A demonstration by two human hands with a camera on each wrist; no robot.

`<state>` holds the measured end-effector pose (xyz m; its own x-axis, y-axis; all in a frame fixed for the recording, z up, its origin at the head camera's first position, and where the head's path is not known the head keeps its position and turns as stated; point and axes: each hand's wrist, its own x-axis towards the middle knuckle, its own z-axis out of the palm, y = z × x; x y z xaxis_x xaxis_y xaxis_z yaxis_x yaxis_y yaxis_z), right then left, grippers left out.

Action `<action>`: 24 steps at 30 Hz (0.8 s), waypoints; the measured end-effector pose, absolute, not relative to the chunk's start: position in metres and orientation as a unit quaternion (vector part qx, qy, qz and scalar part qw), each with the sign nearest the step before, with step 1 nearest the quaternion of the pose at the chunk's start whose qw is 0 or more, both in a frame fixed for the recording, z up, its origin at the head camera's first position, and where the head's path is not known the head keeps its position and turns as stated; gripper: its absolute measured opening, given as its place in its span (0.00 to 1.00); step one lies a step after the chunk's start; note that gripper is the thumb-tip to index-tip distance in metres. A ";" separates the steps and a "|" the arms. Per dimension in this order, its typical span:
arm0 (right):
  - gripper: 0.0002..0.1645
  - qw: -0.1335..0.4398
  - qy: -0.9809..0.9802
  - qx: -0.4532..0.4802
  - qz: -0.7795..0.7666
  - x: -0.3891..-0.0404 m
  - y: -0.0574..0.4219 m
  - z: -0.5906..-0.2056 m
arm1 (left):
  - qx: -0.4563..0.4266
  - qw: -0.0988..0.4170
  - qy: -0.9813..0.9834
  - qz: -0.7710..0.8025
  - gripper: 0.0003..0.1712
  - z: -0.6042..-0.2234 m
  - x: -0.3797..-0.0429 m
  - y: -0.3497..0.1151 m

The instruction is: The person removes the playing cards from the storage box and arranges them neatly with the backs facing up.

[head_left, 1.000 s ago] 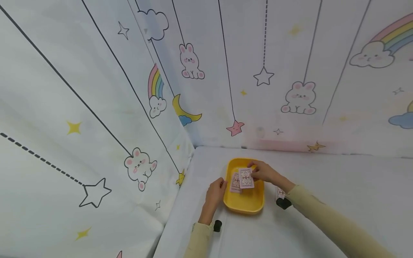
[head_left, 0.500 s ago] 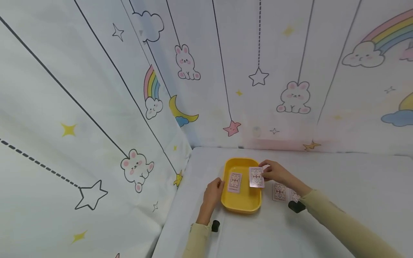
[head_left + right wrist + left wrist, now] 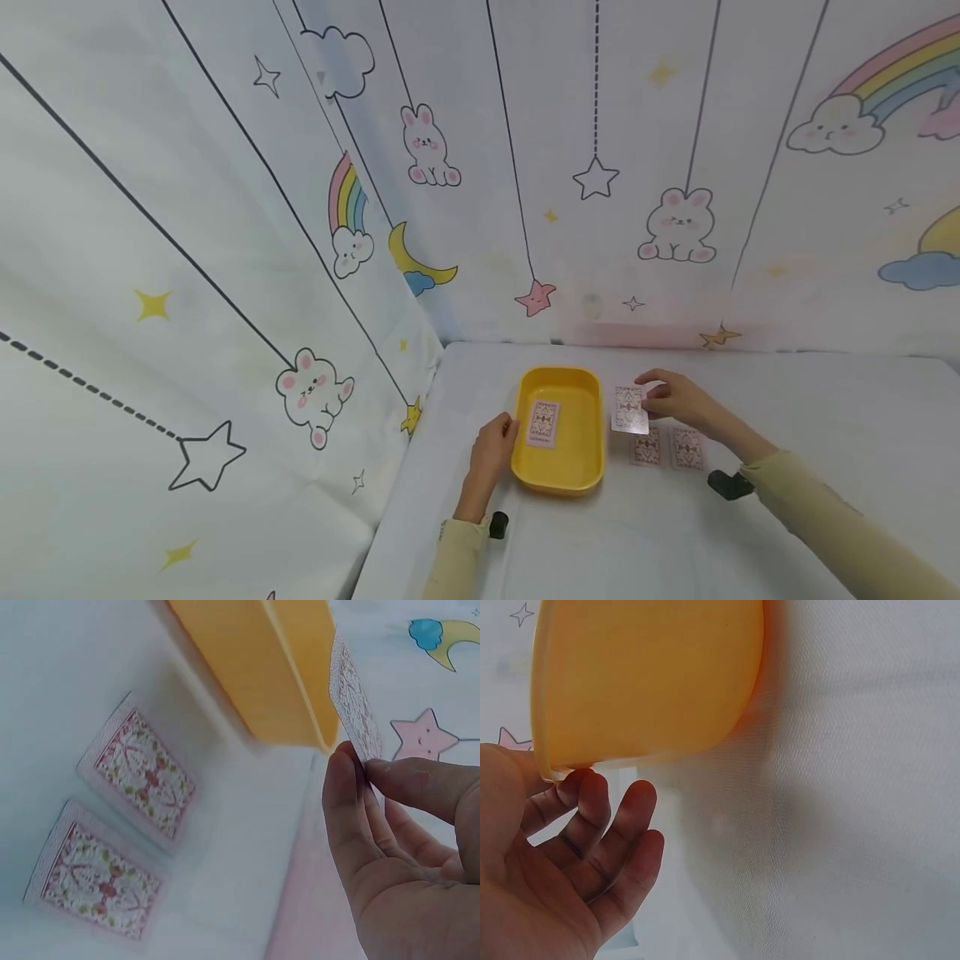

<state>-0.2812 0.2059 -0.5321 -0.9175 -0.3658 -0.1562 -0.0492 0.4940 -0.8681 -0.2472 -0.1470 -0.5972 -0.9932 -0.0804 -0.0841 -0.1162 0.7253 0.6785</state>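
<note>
My right hand (image 3: 677, 397) pinches a playing card (image 3: 629, 409) by its edge, thumb on one side and fingertips on the other, just right of the yellow tray (image 3: 560, 487). The card's patterned pink-and-white back faces up. Another playing card (image 3: 542, 423) lies back up inside the tray, toward its left side. My left hand (image 3: 492, 446) holds the tray's left rim; in the left wrist view its fingers (image 3: 634, 806) curl beneath the rim, while the thumb is mostly hidden. Two more cards, a nearer card (image 3: 146, 776) and an outer card (image 3: 101, 874), lie back up on the table, right of the tray.
A white cloth covers the table (image 3: 600, 558). Behind it and along the left stand white hangings (image 3: 480, 250) printed with rabbits, stars and rainbows. Black wrist devices, one on the left wrist (image 3: 498, 525) and one on the right (image 3: 729, 485), sit close to the tabletop.
My right hand has carried the pinched card from over the tray out to the right. The two table cards have come into view from behind the right arm. My left hand stays at the rim.
</note>
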 end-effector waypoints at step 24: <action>0.33 0.140 0.855 -0.113 -0.486 -0.261 0.289 -0.550 | -0.051 0.019 0.925 0.376 0.14 -0.592 -0.243 -0.145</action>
